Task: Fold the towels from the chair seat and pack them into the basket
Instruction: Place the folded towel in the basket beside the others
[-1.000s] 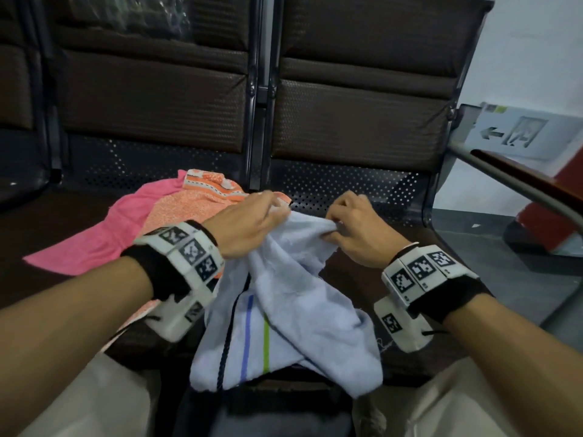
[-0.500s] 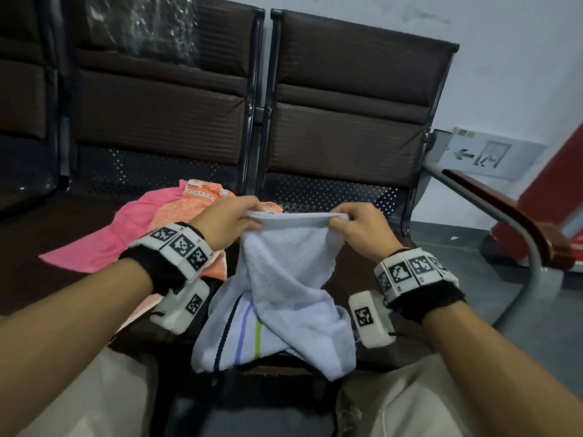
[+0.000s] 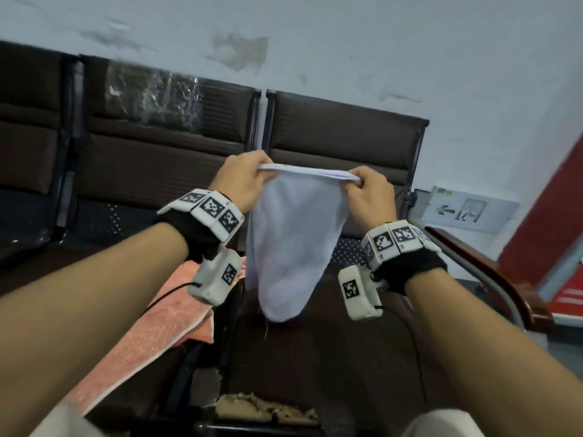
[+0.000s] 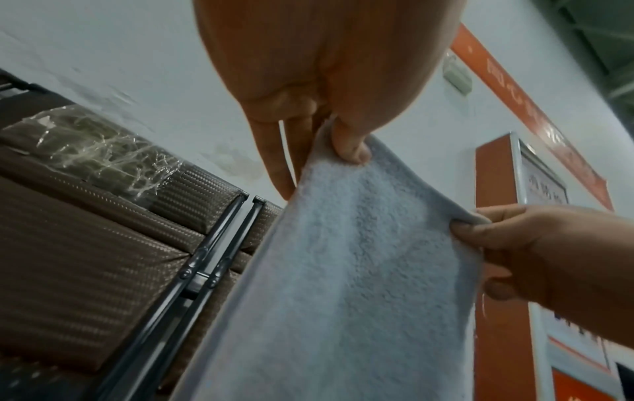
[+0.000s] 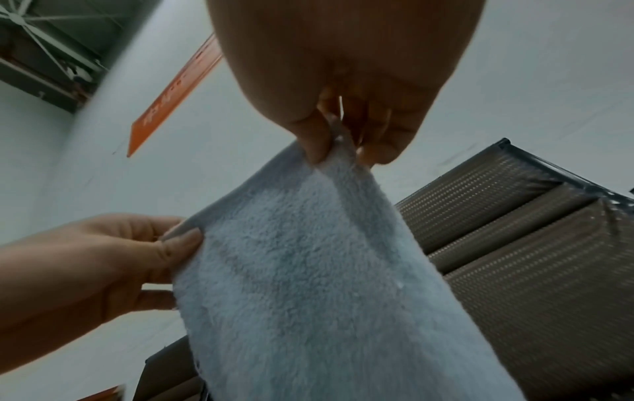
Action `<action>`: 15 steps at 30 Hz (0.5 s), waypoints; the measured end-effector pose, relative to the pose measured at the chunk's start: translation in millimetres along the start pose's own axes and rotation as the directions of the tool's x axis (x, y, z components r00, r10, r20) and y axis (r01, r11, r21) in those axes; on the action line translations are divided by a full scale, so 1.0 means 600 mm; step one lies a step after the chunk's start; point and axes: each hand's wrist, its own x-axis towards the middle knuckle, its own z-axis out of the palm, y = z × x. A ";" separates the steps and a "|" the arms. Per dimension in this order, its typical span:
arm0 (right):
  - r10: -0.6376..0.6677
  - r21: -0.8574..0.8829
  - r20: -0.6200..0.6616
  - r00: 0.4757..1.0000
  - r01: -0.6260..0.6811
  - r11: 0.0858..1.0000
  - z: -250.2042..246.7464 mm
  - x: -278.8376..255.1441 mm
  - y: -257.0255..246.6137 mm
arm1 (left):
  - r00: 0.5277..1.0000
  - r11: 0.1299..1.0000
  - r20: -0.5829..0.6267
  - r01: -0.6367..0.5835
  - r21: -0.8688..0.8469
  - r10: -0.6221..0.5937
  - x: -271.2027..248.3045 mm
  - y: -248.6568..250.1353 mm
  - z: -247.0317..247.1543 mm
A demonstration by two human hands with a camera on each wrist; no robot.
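A pale blue-white towel point(image 3: 291, 244) hangs in the air above the dark chair seat point(image 3: 315, 357), its top edge stretched level between both hands. My left hand point(image 3: 249, 178) pinches the top left corner, thumb in front of the cloth point(image 4: 350, 146). The top right corner is pinched by my right hand point(image 3: 366, 187), seen close up as thumb and fingers point(image 5: 319, 141) clamping the hem. The towel point(image 4: 343, 285) narrows to a rounded bottom clear of the seat. An orange-pink towel point(image 3: 157, 335) lies on the seat at the left, under my left forearm. No basket is in view.
Dark brown chair backs point(image 3: 340, 137) stand behind the towel, one partly wrapped in plastic film point(image 3: 151, 96). A metal armrest with a wooden top point(image 3: 492, 279) runs along the right. The seat's front edge point(image 3: 265, 405) is torn. A pale wall rises behind.
Both hands have lifted the pale towel off the seat and up in front of the chair backs. It now hangs free; its striped end has left my sight.
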 end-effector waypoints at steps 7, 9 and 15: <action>0.078 0.076 0.241 0.967 -0.099 0.992 -0.023 -0.131 0.052 | 0.988 0.994 0.147 0.058 -0.088 -0.045 -0.123 0.016 0.010; 0.094 -0.074 0.387 0.917 -0.071 0.995 -0.029 -0.183 0.070 | 0.971 0.989 0.229 0.101 -0.108 -0.075 -0.181 0.007 0.025; 0.220 -0.122 0.748 0.626 -0.196 0.973 -0.059 -0.300 0.108 | 0.731 0.988 0.680 0.133 -0.074 -0.048 -0.326 -0.028 0.065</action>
